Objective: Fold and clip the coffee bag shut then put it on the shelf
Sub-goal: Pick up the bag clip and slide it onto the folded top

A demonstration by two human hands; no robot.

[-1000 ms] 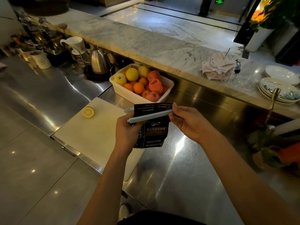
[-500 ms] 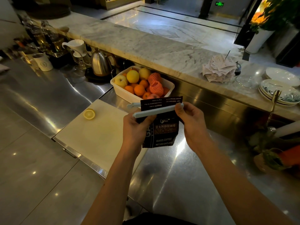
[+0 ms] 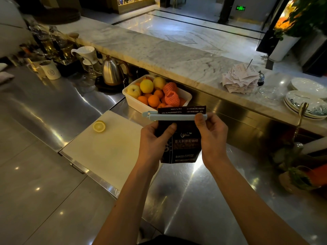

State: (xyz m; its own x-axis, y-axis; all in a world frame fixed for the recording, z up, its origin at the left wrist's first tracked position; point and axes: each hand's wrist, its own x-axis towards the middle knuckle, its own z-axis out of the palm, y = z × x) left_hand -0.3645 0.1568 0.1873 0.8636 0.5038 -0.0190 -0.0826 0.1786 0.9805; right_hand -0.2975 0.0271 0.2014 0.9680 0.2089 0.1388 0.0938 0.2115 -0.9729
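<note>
Now L hand [image 3: 155, 138] fingers grip coffee bag [image 3: 182, 144]; R hand [image 3: 211, 133] fingers pinch clip [image 3: 175, 117] end.

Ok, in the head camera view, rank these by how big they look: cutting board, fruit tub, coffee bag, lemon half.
1. cutting board, clearly largest.
2. fruit tub and coffee bag: look alike; the bag is held nearer the camera, so unranked.
3. lemon half, smallest.
</note>
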